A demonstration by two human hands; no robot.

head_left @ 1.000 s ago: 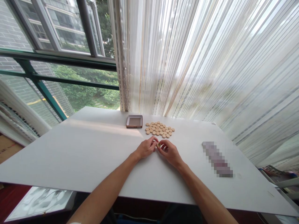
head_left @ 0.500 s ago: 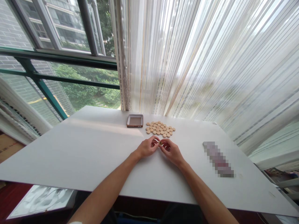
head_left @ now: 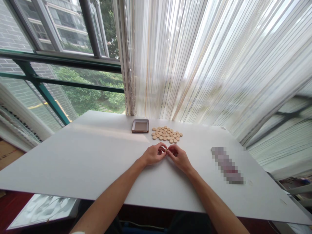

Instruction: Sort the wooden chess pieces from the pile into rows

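My left hand [head_left: 154,154] and my right hand [head_left: 179,158] meet over the table, fingertips pinched together. Between them is a small round wooden disc [head_left: 166,149], mostly covered by the fingers. Only a pale bit of it shows now. Just beyond my hands lies a group of several pale wooden discs [head_left: 164,138], spread flat in a loose cluster.
A shallow open box [head_left: 140,132] with a brown bottom stands left of the discs, on the white table [head_left: 102,162]. Off to the right lies a flat, pixelated item [head_left: 227,165]. A sheer striped curtain [head_left: 195,65] hangs along the table's far side.
The held disc has turned between the fingers: a dark, patterned face showed before, a pale part now. Both hands stay in nearly the same place. The view has shifted slightly.
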